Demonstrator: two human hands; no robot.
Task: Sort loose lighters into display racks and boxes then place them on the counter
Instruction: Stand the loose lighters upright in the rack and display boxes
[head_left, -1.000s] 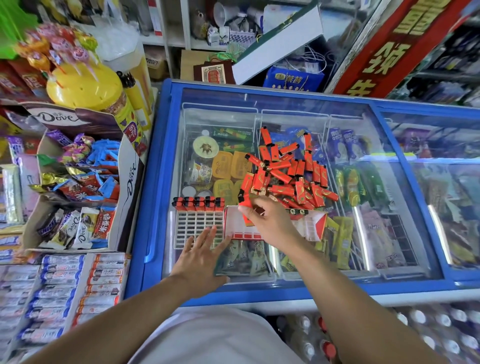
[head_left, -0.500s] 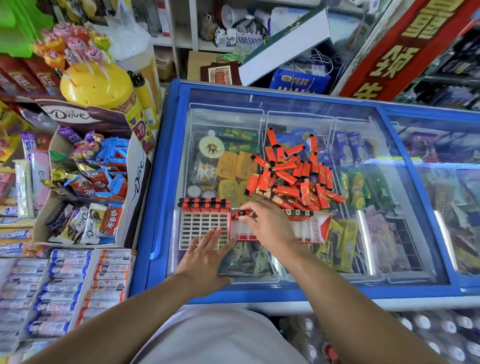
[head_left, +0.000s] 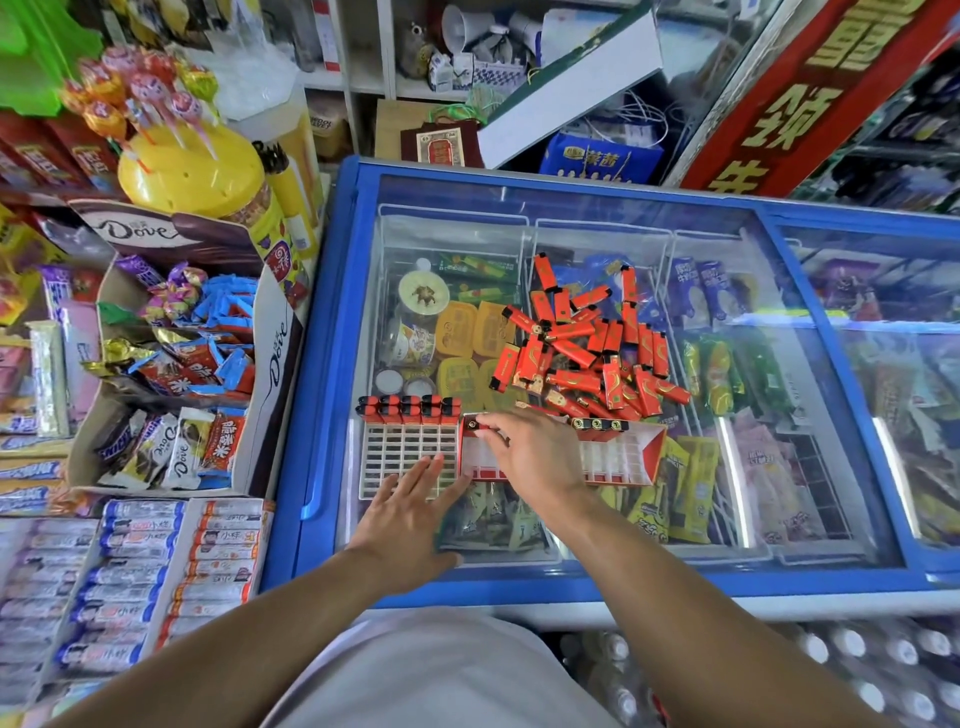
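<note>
Lighters, red plastic, mostly loose in a heap (head_left: 587, 348) behind the red-and-white slotted box (head_left: 623, 457); white grid rack (head_left: 405, 452) holds one row. Right hand (head_left: 535, 452) fingers pinch one lighter (head_left: 480, 425) into the box corner; left hand (head_left: 410, 512) fingers lie flat, spread, by the rack. Judged early.

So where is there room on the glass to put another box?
Bare glass lies beyond the lighter pile, toward the freezer's far blue rim, and right of the pile. It is crowded near the white rack, red rack and both hands.

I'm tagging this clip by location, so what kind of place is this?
Most likely a small convenience shop: a blue glass-topped chest freezer full of ice creams, an open cardboard Dove chocolate box, and a yellow lollipop tub crowd together.
</note>
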